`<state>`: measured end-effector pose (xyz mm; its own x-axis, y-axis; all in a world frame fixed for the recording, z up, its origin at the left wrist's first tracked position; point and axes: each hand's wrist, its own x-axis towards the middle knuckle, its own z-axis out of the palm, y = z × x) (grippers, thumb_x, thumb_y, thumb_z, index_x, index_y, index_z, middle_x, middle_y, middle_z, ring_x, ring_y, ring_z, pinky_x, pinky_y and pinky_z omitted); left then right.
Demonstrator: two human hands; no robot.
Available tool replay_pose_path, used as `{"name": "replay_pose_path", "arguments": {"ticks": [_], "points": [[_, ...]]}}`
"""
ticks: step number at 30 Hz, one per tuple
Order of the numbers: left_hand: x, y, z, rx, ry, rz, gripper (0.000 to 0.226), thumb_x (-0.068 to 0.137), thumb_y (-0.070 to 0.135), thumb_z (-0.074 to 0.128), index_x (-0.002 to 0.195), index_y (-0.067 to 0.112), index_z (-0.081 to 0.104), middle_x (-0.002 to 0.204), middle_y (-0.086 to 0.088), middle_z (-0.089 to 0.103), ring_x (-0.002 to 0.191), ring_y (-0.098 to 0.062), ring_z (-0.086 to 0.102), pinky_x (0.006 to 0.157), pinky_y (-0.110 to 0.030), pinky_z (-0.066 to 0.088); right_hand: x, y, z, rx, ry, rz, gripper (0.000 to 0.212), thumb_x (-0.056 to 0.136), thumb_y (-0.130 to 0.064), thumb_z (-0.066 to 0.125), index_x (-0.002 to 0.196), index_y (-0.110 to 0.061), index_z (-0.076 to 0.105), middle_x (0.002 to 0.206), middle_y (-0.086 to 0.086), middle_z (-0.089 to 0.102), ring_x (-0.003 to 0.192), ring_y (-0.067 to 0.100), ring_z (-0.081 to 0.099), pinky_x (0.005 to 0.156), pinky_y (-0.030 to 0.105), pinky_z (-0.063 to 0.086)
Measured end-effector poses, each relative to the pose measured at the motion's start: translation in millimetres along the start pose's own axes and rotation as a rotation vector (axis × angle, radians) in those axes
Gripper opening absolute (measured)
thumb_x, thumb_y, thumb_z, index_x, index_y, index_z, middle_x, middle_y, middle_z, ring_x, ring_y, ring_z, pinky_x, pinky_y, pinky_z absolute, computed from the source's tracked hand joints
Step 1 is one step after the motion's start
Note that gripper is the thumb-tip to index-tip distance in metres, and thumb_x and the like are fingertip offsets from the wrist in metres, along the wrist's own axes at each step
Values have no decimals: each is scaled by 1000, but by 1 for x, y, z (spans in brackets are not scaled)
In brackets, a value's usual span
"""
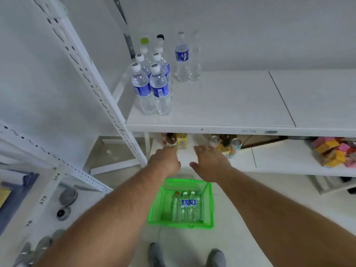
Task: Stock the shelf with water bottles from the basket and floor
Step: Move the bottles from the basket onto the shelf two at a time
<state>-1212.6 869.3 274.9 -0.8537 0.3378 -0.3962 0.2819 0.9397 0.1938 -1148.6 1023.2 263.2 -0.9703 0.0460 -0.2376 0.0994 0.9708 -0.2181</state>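
Left hand [166, 160] extended, palm down, fingers together, loosely curled; holds nothing. Fingertips overlap dark bottle on lower shelf at 12 o'clock; contact not resolvable. Right hand [209, 160] open, fingers slightly spread, thumb out toward 9 o'clock, empty. Green basket [156, 209] on floor at 6 o'clock of hands, four water bottles [187, 207] lying inside. Upper shelf [231, 105]: stocked bottles [154, 87] clustered at 11 o'clock.
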Motion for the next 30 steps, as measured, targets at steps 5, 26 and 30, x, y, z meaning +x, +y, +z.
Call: {"name": "replay_pose_path", "arguments": {"ticks": [5,26,30], "points": [[13,-70,55,-49,-159,32,67,89,33,58,148,19,31,146,-10,45,127,-32,48,101,-43,45,3,-32,67,105,-148,142,64,96,-48,48,147,-12,35,149,10,42,133,31,41,108,42,39],[163,-195,424,-439,-414,-269,68,86,35,68,142,7,43,136,-16,57,124,-28,55,98,-29,43,109,39,456,454,-508,600,66,95,-48,54,146,-10,39,143,14,53,127,31,53,97,31,43],[208,-215,529,-455,-393,-345,71,83,39,71,140,6,45,134,-16,58,122,-28,57,95,-28,43,147,63,567,545,-519,650,50,96,-41,54,134,-9,49,126,15,61,112,32,60,85,31,45]]}}
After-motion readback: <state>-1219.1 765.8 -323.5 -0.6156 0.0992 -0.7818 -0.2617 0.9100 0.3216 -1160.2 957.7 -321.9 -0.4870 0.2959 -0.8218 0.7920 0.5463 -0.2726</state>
